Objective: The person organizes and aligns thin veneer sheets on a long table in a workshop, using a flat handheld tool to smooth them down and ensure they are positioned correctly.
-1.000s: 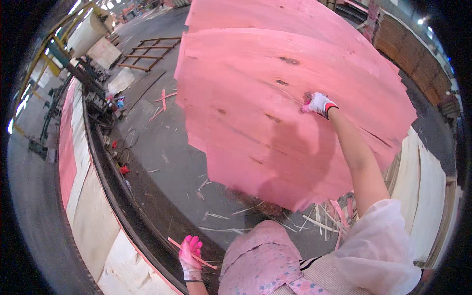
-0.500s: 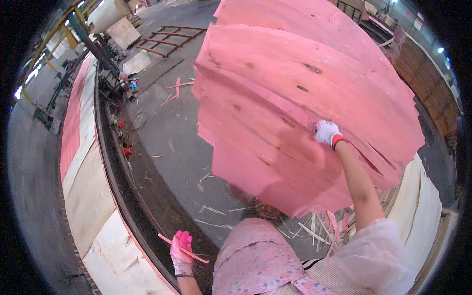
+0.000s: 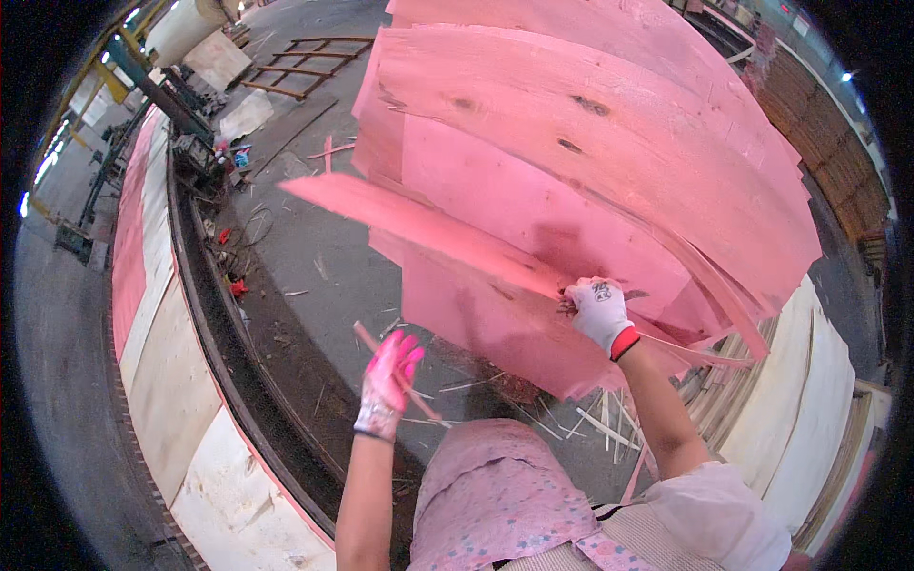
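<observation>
Near three o'clock, the right hand's (image 3: 600, 309) fingers are closed around one end of a pink veneer strip (image 3: 428, 228), seemingly gripped there so its length swings free toward ten o'clock, over the pink veneer stack (image 3: 666, 143). Toward seven o'clock, the left hand's (image 3: 388, 381) half-curled fingers hold a thin sliver (image 3: 426, 406) crosswise, probably leaving the fingertips usable.
</observation>
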A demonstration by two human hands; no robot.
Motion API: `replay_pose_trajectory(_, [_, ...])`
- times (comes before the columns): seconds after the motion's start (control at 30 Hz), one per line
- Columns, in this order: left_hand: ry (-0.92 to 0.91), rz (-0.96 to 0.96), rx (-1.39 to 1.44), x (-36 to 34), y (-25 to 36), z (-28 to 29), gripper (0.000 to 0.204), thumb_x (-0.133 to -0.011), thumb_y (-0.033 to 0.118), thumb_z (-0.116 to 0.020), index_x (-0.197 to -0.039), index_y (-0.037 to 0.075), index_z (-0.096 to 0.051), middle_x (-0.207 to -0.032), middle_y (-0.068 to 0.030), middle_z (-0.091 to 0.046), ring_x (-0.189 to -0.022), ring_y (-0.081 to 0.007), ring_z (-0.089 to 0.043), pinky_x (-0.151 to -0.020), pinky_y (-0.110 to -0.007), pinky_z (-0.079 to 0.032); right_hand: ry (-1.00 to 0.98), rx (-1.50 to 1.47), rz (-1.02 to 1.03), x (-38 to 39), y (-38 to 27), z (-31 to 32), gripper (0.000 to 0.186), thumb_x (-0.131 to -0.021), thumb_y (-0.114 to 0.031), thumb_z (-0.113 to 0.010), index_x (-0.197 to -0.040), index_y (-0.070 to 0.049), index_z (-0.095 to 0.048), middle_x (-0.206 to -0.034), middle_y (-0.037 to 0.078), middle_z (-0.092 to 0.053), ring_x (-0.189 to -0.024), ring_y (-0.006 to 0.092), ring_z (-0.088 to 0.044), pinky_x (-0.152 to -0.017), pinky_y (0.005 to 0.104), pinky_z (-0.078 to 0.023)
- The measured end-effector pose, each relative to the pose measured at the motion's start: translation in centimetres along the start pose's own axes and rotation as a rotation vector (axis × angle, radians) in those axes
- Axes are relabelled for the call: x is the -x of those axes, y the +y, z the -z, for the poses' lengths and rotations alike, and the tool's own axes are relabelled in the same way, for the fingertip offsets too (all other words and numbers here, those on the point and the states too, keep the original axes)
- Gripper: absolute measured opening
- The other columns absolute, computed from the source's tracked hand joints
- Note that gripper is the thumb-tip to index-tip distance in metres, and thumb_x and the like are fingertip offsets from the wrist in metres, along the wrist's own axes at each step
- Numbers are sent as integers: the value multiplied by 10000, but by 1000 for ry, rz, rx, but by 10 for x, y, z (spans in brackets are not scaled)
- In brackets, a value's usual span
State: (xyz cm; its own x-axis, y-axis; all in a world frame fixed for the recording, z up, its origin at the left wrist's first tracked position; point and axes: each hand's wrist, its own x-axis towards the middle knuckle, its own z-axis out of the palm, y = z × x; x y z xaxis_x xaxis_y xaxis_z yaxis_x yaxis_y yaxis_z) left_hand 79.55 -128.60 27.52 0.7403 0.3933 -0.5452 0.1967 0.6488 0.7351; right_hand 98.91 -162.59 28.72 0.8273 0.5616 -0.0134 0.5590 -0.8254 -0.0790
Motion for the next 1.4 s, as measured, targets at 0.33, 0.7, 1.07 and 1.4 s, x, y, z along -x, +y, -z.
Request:
replay_pose_trajectory(0.33, [1, 54, -99, -104, -65, -129, 291, -876, 245, -665, -1129, 109, -617, -979, -23, -650, -828, -162, -605, -693, -268, -497, 8, -5, 190, 27, -7, 7, 146, -779, -289, -621, -903, -239, -678, -812, 31, -600, -822, 242, -596, -813, 401, -405])
replay_pose_trajectory(0.7, [111, 136, -92, -110, -75, -115, 250, -795, 211, -738, -1006, 87, -690, -897, -20, -647, -736, -155, -554, -635, -343, -484, 629, 344, -97, -159, 141, 178, 611, -674, -316, -730, -1205, -83, -536, -1099, 147, -552, -1059, 317, -528, -931, 473, -387])
replay_pose_trajectory(1.07, [23, 232, -108, -84, -75, -94, 275, -852, 216, -700, -1072, 56, -661, -1017, -41, -651, -876, -166, -590, -733, -312, -493, 56, 348, -403, -230, 168, 215, 683, -547, -393, -858, -1094, -65, -613, -1126, 178, -649, -1048, 344, -625, -903, 422, -501])
replay_pose_trajectory(1.4, [-22, 220, 37, -96, -85, -82, 282, -828, 144, -720, -1082, 52, -640, -966, -49, -671, -824, -199, -629, -697, -347, -536, 65, -576, 31, -172, 154, 172, 537, -628, -230, -784, -1094, 3, -653, -946, 152, -677, -895, 199, -644, -812, 325, -500])
